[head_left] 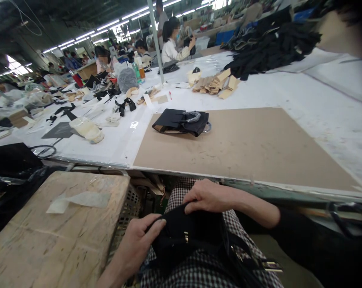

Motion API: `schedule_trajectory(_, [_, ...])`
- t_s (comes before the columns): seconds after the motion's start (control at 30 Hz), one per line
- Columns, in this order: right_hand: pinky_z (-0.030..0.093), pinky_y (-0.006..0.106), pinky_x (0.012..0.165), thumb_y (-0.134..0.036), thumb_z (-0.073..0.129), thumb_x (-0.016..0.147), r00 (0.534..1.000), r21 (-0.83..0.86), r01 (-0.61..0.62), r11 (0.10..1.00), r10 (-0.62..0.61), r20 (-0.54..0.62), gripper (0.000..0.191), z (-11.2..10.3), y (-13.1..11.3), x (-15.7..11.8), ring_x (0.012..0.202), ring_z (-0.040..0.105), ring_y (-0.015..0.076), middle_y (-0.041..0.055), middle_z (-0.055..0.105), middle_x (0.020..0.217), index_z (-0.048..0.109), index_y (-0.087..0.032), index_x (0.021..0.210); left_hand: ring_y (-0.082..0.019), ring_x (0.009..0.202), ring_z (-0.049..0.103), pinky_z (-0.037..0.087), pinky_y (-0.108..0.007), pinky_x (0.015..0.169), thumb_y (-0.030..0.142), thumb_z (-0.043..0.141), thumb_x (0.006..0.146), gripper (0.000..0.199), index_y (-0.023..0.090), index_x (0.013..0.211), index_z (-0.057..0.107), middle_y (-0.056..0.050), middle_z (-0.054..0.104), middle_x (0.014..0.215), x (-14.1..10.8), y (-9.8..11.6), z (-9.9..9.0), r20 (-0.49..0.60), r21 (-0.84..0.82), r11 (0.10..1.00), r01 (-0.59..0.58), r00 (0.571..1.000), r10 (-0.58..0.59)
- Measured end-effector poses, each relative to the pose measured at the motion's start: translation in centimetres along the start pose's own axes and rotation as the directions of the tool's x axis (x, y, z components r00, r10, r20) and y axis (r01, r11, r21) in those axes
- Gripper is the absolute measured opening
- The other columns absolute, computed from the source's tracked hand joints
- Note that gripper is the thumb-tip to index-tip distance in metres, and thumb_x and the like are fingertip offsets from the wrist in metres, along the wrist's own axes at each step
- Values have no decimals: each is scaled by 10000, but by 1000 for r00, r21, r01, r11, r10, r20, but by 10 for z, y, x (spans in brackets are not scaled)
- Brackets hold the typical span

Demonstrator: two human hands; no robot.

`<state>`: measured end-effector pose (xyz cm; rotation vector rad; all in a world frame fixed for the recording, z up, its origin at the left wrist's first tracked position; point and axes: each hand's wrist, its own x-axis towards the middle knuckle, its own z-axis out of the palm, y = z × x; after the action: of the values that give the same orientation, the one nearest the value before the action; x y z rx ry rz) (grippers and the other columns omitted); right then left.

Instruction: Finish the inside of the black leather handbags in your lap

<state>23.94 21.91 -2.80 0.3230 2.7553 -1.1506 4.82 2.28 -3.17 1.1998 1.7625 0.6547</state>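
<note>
A black bag (pixel 193 236) with small gold-coloured metal parts lies on my lap over a checked cloth. My left hand (pixel 140 240) pinches its left upper edge between thumb and fingers. Further right, my right hand (pixel 206 197) grips the far edge of the same bag, thumb on the near side. Straps hang at the bag's right side. On the table beyond, another black bag (pixel 171 121) with plastic-wrapped handles lies on a brown board (pixel 247 140).
A stained box top (pixel 57 236) with a paper strip stands at my left. The white table (pixel 117 144) holds a glue container (pixel 87 130), beige pieces (pixel 213 85), bottles (pixel 140 68) and a black fabric pile (pixel 267 48). A pole rises behind; people sit further off.
</note>
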Motion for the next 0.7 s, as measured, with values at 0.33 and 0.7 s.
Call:
schedule_trajectory(0.33, [308, 223, 551, -356, 684, 833, 998, 49, -58, 997, 58, 16, 155, -9, 32, -6, 585, 491, 115, -37, 599, 643, 743, -212, 828, -155, 733, 538, 396, -215, 650, 498, 487, 942, 400, 174, 872, 711, 0, 643, 781, 6, -16, 4, -47, 41, 998, -50, 998, 52])
schedule_trajectory(0.7, [275, 245, 521, -323, 761, 721, 987, 182, -56, 982, 82, -137, 175, 1, 55, -15, 509, 393, 99, -63, 454, 506, 693, -174, 659, -175, 760, 580, 411, -220, 662, 486, 493, 919, 363, 180, 842, 671, 6, 668, 783, 14, 5, 0, 81, 208, 973, -102, 993, 86])
